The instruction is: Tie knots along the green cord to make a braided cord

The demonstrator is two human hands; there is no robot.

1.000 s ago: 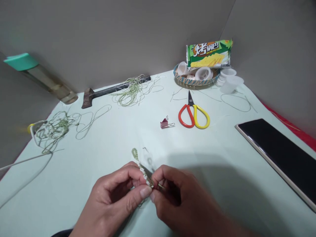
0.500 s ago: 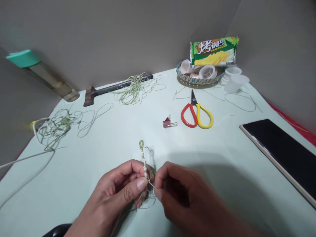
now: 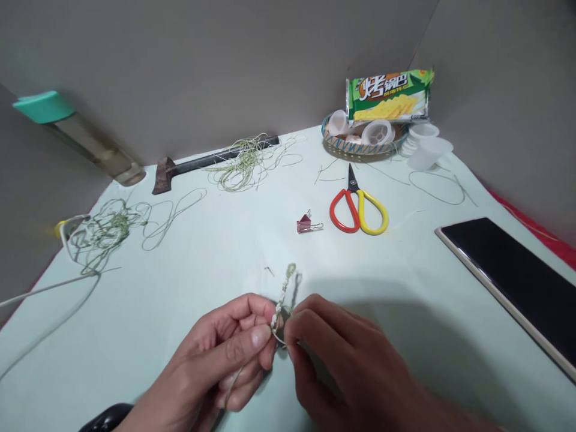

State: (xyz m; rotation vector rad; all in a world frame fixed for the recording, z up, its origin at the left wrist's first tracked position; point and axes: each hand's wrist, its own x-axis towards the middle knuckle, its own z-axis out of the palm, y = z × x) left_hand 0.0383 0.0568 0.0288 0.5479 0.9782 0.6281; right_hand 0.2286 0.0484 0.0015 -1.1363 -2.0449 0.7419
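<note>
Between thumb and forefinger, my left hand (image 3: 234, 354) pinches the lower end of a narrow braided cord bracelet (image 3: 282, 295), white and green, with a green loop at its tip. The bracelet leans up and to the right over the table. Close beside it on the right, my right hand (image 3: 342, 354) is closed, its fingertips at a thin cord (image 3: 279, 341) that runs out from the bracelet's lower end. A loose strand also hangs below my left fingers. My right fingertips are partly hidden behind the knuckles.
Scissors (image 3: 359, 210) with red and yellow handles and a binder clip (image 3: 306, 223) lie ahead. A phone (image 3: 508, 282) is at right. Behind are a hammer (image 3: 202, 162), tangled cords (image 3: 247, 162), a basket (image 3: 360, 149) and a snack packet (image 3: 390, 96). A bottle (image 3: 99, 147) leans left.
The bracelet's looped tip has swung to the right and now leans that way. My right fingers have shifted slightly and the cord between the hands now bends in a curve.
</note>
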